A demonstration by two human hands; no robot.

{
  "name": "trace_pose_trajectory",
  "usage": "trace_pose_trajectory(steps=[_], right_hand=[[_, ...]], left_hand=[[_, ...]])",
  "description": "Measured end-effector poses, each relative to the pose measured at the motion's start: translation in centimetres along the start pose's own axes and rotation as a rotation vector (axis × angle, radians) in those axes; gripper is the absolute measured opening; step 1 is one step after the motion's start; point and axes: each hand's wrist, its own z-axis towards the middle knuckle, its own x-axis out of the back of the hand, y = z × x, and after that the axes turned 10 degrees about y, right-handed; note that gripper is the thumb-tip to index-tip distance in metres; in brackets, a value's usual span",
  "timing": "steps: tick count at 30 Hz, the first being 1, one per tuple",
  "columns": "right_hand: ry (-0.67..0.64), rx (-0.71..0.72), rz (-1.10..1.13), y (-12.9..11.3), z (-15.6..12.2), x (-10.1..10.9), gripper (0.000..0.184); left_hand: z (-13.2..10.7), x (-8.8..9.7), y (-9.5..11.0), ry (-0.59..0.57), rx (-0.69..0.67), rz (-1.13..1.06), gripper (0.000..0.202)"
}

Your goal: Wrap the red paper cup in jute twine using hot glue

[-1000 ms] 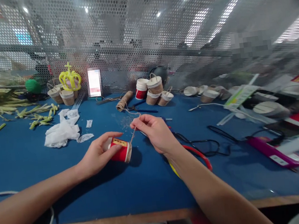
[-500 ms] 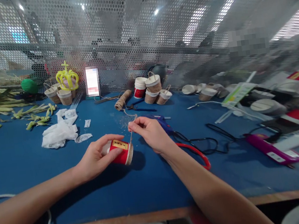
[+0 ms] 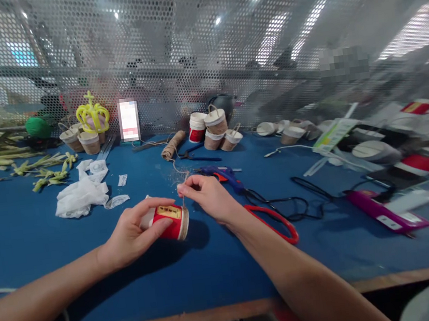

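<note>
Red paper with a yellow label covers the wall of the cup [image 3: 171,227], which lies on its side in the left hand [image 3: 135,230], above the near half of the bench [image 3: 229,278]. The left hand is closed around the cup, thumb in front and fingers behind. The right hand [image 3: 207,198] pinches the twine [image 3: 183,202] between thumb and fingertips, just beside the wound end; beyond it the strand runs back to the roll [image 3: 173,145].

Progress: coils of twine ring the right-hand end of the cup, while the labelled wall shows none. The winding therefore appears to be at an early stage, with the strand uncut and no twine handle visible on this cup.

Containers: the held cup's interior is turned out of view. Behind the roll stand white cups with a red band [image 3: 197,126], seemingly nested, touching burlap pots [image 3: 215,122] with white rims; one pot rests on others and bears a twine handle. Further pots [image 3: 90,143] stand at the left, a yellow crown [image 3: 92,118] above them. Contents of all these cannot be made out.

Surroundings: pliers [image 3: 202,158] and a blue glue gun [image 3: 222,175] lie beyond the right hand; crumpled white material [image 3: 81,195] lies left of centre.
</note>
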Motion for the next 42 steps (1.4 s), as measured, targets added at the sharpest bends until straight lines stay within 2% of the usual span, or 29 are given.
trace_pose_trajectory(steps=[16,19,23,26,28,31,34,37,40,42], right_hand=[[-0.103,-0.068,-0.062,0.6,-0.3,-0.7,0.023],[-0.084,-0.073,-0.087,0.9,0.0,-1.0,0.023],[-0.007,-0.07,-0.116,0.9,0.4,-0.9,0.02],[0.005,-0.064,-0.004,0.4,0.0,-0.5,0.029],[-0.084,-0.094,0.161,0.1,-0.4,-0.4,0.034],[-0.238,-0.185,0.327,-0.2,-0.8,-0.4,0.033],[-0.267,-0.222,0.376,-0.2,-0.8,-0.2,0.03],[-0.253,-0.129,0.27,-0.5,-0.7,0.4,0.022],[-0.276,0.028,0.121,-0.9,-0.7,0.7,0.015],[-0.309,0.114,0.051,-1.0,-0.9,0.7,0.012]], left_hand=[[-0.2,-0.1,0.3,0.048,-0.021,0.035,0.022],[0.0,-0.1,0.2,0.103,0.06,-0.034,0.023],[0.8,-0.2,-0.1,0.261,0.25,-0.199,0.03],[1.3,-0.2,-0.3,0.298,0.307,-0.232,0.031],[1.3,-0.2,-0.5,0.278,0.286,-0.191,0.029],[1.1,-0.2,-0.7,0.206,0.173,-0.046,0.027],[0.8,-0.2,-0.8,0.144,0.075,0.047,0.026],[0.9,0.0,-0.8,0.124,0.088,-0.028,0.036],[1.3,0.3,-0.9,0.146,0.215,-0.218,0.045],[1.6,0.4,-1.1,0.142,0.314,-0.351,0.043]])
